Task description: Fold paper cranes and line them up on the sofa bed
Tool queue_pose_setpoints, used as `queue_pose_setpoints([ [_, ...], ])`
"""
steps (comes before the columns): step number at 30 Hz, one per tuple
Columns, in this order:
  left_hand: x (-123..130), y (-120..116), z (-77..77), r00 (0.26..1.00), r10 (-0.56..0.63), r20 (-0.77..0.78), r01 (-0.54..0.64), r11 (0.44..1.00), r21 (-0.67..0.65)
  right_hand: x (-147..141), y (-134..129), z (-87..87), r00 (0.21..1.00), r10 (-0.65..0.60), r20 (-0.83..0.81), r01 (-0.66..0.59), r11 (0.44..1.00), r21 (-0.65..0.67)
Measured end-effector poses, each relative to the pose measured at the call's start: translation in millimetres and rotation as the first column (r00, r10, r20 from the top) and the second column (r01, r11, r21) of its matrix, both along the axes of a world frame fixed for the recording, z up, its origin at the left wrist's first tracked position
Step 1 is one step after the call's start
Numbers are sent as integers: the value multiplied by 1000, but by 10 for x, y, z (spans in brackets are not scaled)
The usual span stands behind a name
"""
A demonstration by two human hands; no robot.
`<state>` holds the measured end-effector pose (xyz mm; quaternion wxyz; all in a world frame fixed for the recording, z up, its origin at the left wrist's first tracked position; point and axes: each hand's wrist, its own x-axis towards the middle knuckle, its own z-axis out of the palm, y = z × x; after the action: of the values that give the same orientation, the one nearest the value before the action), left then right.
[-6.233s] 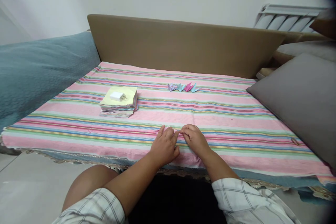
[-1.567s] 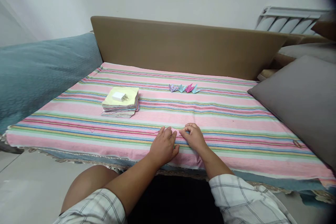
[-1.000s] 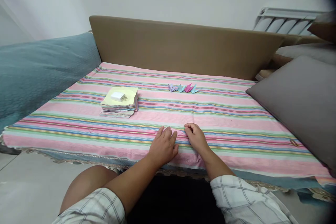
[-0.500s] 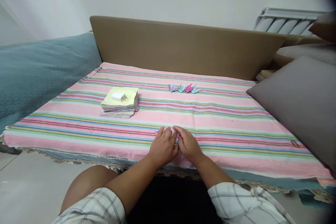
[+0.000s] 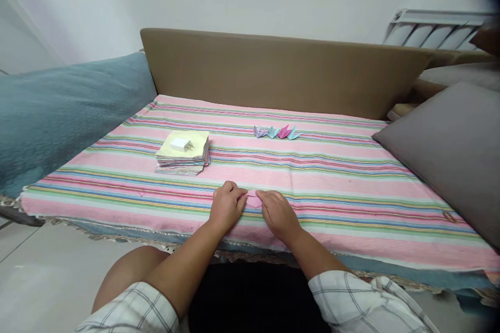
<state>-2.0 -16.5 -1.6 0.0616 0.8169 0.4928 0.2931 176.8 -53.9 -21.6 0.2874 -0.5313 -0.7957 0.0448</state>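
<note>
A small folded piece of pink paper (image 5: pixel 253 199) lies on the striped cloth between my hands. My left hand (image 5: pixel 227 207) pinches its left end, the fingers curled together. At the right end my right hand (image 5: pixel 278 213) presses thumb and fingertips on the paper. Both ends of the paper are partly hidden under my fingers. Beyond my hands, several folded paper cranes (image 5: pixel 276 132) in purple, light blue and pink sit in a row. To the left is a stack of square paper (image 5: pixel 183 153), yellow on top, with a white plug adapter (image 5: pixel 180 144) resting on it.
The pink striped cloth (image 5: pixel 312 171) covers the seat under everything. A brown backrest (image 5: pixel 281 70) rises at the back, a blue padded arm (image 5: pixel 78 109) stands at the left, and a grey cushion (image 5: pixel 449 151) leans at the right. A small brownish object (image 5: pixel 449 217) lies near that cushion.
My left hand has moved left, away from my right hand, so the pink paper now shows between them. The view has shifted slightly; the cranes and stack stay in place.
</note>
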Motion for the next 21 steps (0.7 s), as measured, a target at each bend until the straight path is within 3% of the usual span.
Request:
queue_pose_setpoints([
  [15, -50, 22, 90, 998, 56, -2, -56, 986, -155, -80, 75, 19, 995, -69, 78, 69, 998, -3],
  [21, 10, -16, 104, 974, 200, -109, -216, 961, -175, -86, 60, 24, 991, -82, 101, 82, 997, 6],
])
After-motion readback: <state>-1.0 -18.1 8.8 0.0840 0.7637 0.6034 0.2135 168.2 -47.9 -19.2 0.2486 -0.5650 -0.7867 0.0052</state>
